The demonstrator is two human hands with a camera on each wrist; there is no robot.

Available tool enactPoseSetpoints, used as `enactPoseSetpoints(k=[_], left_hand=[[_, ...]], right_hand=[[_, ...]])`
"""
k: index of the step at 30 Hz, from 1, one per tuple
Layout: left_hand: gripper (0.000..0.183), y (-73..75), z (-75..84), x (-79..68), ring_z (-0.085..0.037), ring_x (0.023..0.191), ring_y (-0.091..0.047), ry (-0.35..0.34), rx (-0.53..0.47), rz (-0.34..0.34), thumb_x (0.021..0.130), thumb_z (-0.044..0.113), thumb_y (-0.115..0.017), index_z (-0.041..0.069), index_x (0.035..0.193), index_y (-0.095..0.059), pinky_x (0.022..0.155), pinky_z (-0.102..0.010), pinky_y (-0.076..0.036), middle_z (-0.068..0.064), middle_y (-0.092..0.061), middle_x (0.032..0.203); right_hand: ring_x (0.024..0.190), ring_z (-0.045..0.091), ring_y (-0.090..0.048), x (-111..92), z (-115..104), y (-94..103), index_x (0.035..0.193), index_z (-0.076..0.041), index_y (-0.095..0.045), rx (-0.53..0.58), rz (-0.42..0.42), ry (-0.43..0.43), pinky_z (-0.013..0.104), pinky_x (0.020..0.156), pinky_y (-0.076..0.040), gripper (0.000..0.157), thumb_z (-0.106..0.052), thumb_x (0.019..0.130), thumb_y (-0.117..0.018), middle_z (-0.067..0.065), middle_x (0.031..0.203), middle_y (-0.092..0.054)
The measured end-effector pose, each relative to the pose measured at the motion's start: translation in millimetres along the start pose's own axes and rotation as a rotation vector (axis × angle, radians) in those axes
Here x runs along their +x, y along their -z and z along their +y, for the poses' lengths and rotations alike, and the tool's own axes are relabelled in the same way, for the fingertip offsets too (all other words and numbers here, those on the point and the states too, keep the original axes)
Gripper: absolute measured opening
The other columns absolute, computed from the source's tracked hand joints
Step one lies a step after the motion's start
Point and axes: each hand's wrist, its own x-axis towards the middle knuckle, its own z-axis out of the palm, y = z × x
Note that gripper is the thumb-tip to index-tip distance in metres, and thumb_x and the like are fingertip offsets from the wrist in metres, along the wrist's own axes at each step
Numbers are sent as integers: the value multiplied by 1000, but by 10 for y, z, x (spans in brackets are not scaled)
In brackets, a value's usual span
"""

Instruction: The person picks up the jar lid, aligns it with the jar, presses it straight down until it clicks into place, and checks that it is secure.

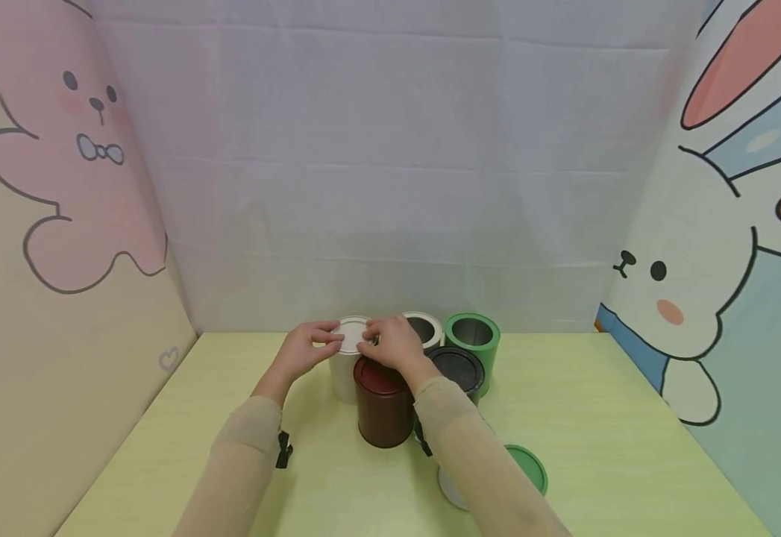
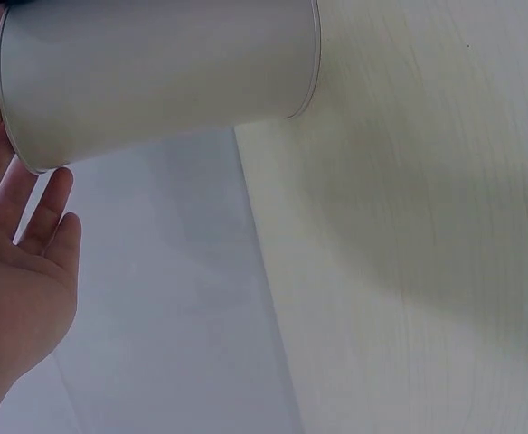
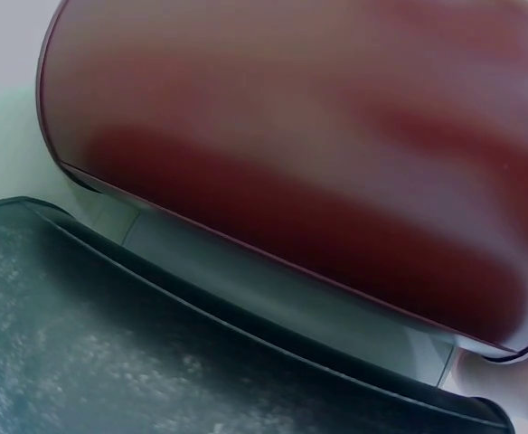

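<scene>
A white can (image 1: 343, 380) stands at the back of the group with a white lid (image 1: 353, 337) over its top. My left hand (image 1: 304, 349) holds the lid's left edge, thumb toward the front and fingers behind. Opposite it, my right hand (image 1: 395, 343) grips the right edge with bent fingers. The left wrist view has the side of the white can (image 2: 155, 81), the left hand (image 2: 24, 289) at its rim and the outer fingers loose. Just in front stands a dark red can (image 1: 385, 414) with its lid on. It fills much of the right wrist view.
Right of the hands are a black-lidded can (image 1: 456, 367), a white can without a lid (image 1: 433, 330) and a green can without a lid (image 1: 494, 347). A green lid (image 1: 529, 470) and a pale lid (image 1: 452, 491) lie near the right forearm. A cloth wall rises behind.
</scene>
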Motion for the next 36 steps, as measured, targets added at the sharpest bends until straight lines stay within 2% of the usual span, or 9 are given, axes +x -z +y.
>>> enactPoseSetpoints(k=[6,16,26,36], left_hand=[[22,2,-1,-4,-39,127,-51,-8,-5,-9,90,13,-72,3,108,-77,104,-55,-40,-15,-62,132],[26,-6,-20,-44,-36,134,-44,69,-88,-29,91,19,-74,4,112,-76,106,-54,-39,-12,-57,139],[28,54,18,-42,-36,138,-40,107,-89,-81,92,21,-73,5,115,-75,107,-54,-38,-11,-54,143],[28,84,60,0,-36,138,-40,157,-86,-100,91,22,-74,5,113,-76,107,-53,-38,-11,-54,143]], right_hand=[[119,27,-55,-8,-4,21,110,-15,-79,-2,-14,0,39,104,-42,27,-32,91,-70,0,130,-65],[118,26,-55,-27,-1,24,110,-16,-79,-11,-25,6,38,101,-44,27,-35,91,-71,0,131,-64],[119,26,-54,-17,-22,62,111,-17,-78,-28,-38,9,37,102,-43,28,-35,91,-71,0,132,-64],[125,28,-51,18,-43,76,109,-18,-79,-10,-76,-52,40,103,-43,28,-36,90,-72,-2,133,-63]])
